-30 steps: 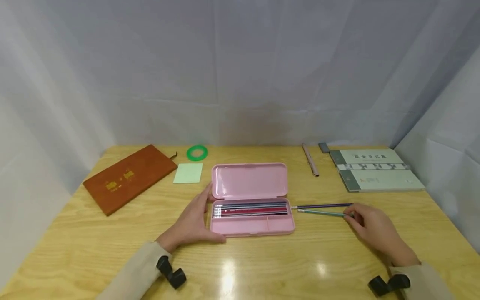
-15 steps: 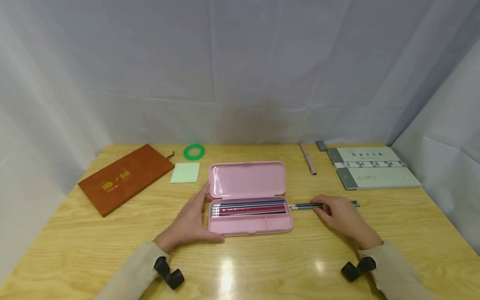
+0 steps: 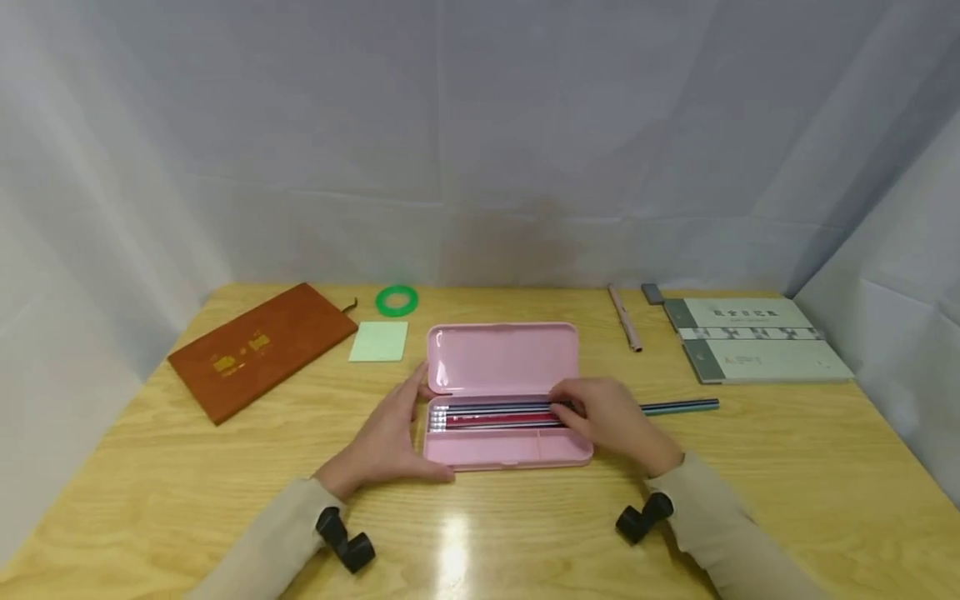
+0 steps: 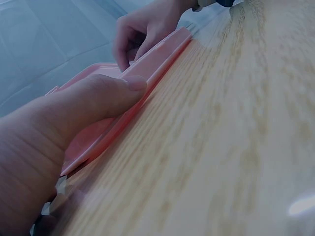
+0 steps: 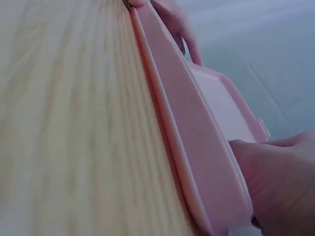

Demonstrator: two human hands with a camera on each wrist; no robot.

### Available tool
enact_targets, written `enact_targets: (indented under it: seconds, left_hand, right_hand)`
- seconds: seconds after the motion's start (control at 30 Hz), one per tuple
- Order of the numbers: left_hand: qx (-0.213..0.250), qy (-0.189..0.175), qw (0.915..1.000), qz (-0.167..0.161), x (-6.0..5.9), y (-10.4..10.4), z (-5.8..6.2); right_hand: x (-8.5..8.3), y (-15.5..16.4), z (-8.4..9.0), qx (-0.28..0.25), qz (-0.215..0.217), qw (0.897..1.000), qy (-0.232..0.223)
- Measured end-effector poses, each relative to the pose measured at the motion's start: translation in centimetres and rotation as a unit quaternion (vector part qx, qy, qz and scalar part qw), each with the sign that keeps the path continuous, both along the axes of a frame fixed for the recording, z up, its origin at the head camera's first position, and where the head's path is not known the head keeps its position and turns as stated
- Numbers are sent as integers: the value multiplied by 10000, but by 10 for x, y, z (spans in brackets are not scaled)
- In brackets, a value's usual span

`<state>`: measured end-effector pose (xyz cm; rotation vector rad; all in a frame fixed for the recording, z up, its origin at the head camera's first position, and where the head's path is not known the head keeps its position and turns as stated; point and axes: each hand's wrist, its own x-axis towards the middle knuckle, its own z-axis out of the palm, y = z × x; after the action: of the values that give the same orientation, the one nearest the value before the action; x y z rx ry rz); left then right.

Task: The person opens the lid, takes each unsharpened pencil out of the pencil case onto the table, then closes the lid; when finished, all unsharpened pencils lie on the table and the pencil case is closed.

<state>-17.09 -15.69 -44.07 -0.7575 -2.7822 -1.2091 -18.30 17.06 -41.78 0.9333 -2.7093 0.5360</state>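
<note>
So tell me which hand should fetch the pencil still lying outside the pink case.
Right. The right hand is over the case's right end, nearest the loose pencil; the left hand steadies the pencil case.

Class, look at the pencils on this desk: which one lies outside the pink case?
The teal pencil, alone on the bare table to the right of the pink case. The others lie side by side in its tray.

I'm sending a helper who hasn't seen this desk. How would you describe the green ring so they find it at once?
Start from the open pink pencil case mid-table. Look beyond its left end, past the pale green sticky pad, towards the back edge. The green ring lies flat there: the only round, bright green thing, just right of the brown notebook.
</note>
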Motion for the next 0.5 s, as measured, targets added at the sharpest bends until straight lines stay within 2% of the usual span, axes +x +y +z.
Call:
enact_targets:
  seconds: [0.17, 0.3, 0.5]
  left_hand:
    - [20, -136, 9999, -21, 0, 3, 0]
    - [31, -160, 9999, 34, -1, 3, 0]
    - [65, -154, 9998, 53, 0, 1, 1]
  right_hand:
    - [-4, -19, 3, 517, 203, 9982, 245]
    - [-5, -26, 7, 654, 176, 9977, 51]
    - [-6, -28, 10, 549, 191, 9968, -542]
